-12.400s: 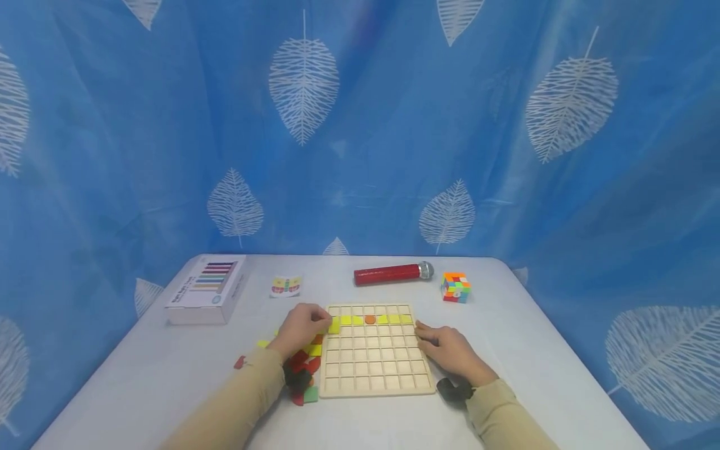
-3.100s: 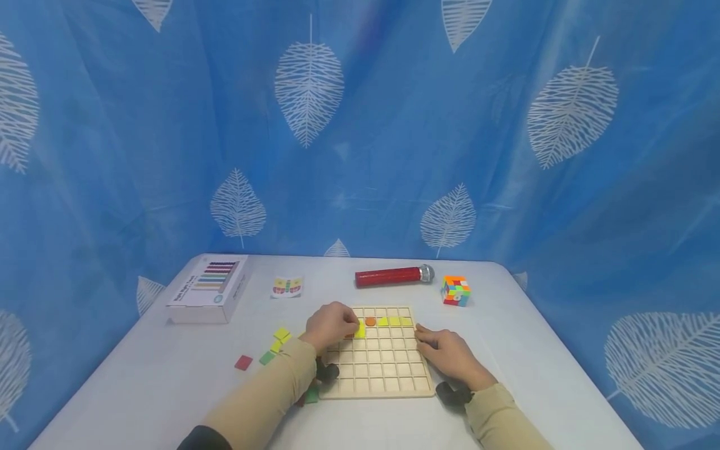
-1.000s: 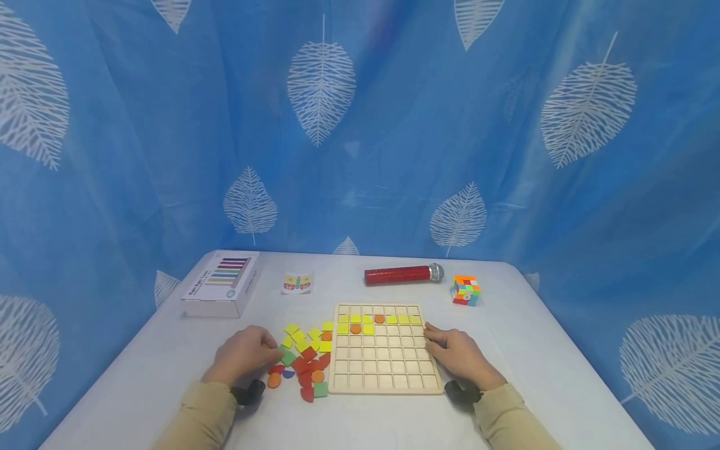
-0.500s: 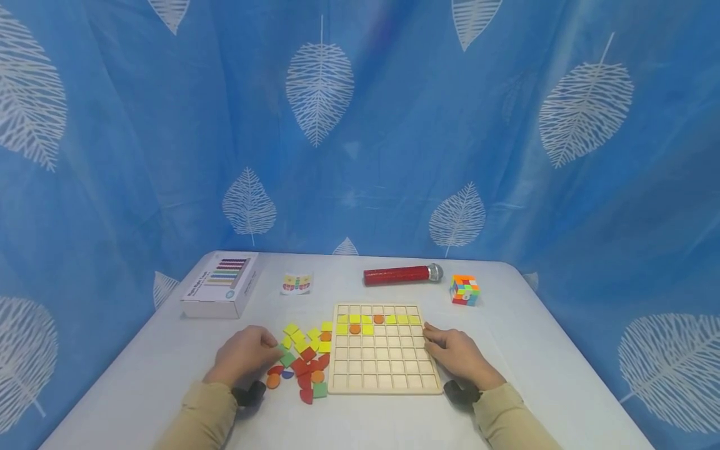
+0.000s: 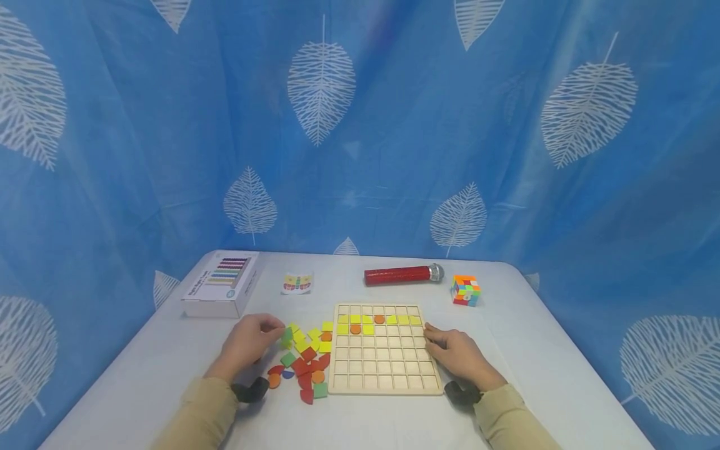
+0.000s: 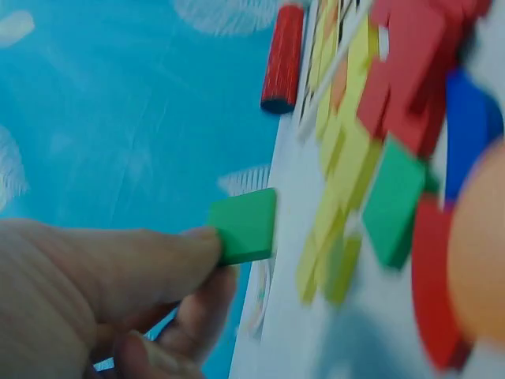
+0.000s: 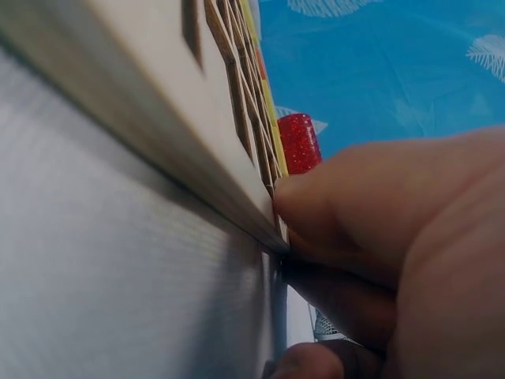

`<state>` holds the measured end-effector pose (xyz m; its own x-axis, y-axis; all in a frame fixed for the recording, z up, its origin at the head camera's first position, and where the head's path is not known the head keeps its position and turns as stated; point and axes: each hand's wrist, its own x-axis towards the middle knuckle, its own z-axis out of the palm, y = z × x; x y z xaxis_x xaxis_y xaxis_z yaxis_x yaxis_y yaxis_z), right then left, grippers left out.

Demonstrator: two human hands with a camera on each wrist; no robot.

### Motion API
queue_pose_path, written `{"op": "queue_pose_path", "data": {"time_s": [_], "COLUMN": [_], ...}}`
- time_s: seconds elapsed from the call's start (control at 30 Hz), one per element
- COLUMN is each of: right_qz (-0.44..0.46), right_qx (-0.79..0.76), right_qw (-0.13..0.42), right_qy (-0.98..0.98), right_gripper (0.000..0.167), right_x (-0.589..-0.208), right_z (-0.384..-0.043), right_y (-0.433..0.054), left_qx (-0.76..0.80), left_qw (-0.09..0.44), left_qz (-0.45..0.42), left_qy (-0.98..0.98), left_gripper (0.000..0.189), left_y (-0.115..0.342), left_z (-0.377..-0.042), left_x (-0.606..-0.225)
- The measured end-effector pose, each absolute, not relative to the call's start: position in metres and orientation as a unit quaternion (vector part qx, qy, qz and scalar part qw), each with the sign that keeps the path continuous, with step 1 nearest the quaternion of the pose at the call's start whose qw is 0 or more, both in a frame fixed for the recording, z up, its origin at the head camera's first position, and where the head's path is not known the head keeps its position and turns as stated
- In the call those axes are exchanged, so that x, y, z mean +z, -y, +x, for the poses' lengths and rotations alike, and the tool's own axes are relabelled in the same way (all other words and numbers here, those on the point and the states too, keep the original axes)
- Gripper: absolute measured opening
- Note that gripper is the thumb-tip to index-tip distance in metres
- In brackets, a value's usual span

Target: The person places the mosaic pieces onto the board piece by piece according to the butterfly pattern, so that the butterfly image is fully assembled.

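In the head view my left hand (image 5: 247,344) is up over the far left of a heap of loose tiles. Its thumb and finger pinch a green square tile (image 6: 246,227), clear of the heap in the left wrist view. My right hand (image 5: 460,357) holds the right edge of the wooden grid board (image 5: 385,367), thumb on the rim. Yellow pieces and an orange disc (image 5: 379,319) fill the board's second row. Below them at the left, a second orange disc (image 5: 355,329) sits between two yellow squares.
Loose red, yellow, orange, green and blue tiles lie left of the board, among them a green square (image 5: 320,390). Farther back are a white box (image 5: 219,287), a pattern card (image 5: 297,284), a red microphone (image 5: 399,275) and a puzzle cube (image 5: 465,290).
Earlier, my left hand set yellow squares and an orange disc into the board's third row. It then went to the heap and has now lifted a green square tile. My right hand stays put.
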<state>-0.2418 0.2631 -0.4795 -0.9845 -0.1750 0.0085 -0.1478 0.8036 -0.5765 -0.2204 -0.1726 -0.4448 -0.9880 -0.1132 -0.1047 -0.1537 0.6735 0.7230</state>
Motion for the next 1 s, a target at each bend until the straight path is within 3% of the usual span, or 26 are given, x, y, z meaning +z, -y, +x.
{"op": "queue_pose_path", "data": {"time_s": [1.0], "right_qz": [-0.098], "right_qx": [-0.29], "right_qw": [0.015], "right_qy": [-0.952], "right_gripper": [0.038], "right_x": [-0.48], "right_z": [-0.242], "right_y": [-0.265], "left_qx": [0.42], "left_qw": [0.053], "left_qz": [0.066], "left_qy": [-0.903], "left_gripper": [0.008], "left_y": [0.044], "left_z": [-0.274], "left_x": [-0.441]}}
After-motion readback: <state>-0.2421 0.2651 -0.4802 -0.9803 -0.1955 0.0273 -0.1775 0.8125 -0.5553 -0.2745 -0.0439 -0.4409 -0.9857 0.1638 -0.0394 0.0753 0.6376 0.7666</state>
